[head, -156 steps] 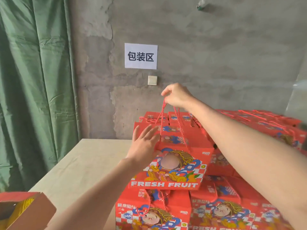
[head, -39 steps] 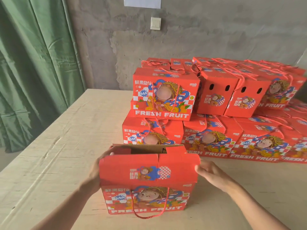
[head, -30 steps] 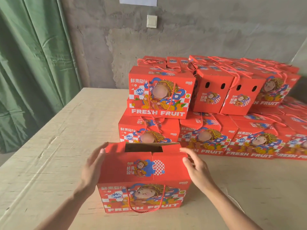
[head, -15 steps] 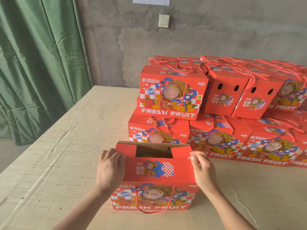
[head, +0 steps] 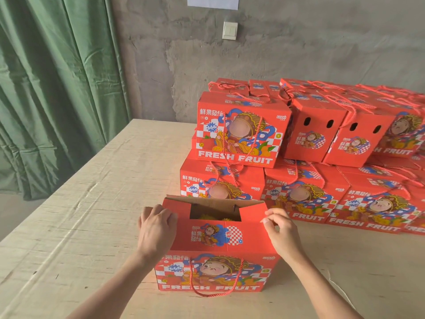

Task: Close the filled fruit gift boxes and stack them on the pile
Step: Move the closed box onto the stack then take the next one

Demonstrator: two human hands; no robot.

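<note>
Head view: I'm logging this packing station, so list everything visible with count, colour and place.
open gift box: one, red, table front, yellow fruit inside
closed gift boxes: many, red, stacked at table's right rear
table: one, pale wood, under everything
curtain: one, green, left
wall: one, grey, behind
switch: one, white, on wall
paper sheet: one, white, wall's top edge
left hand: one, grips box's left top edge
right hand: one, pinches box's right flap edge
</note>
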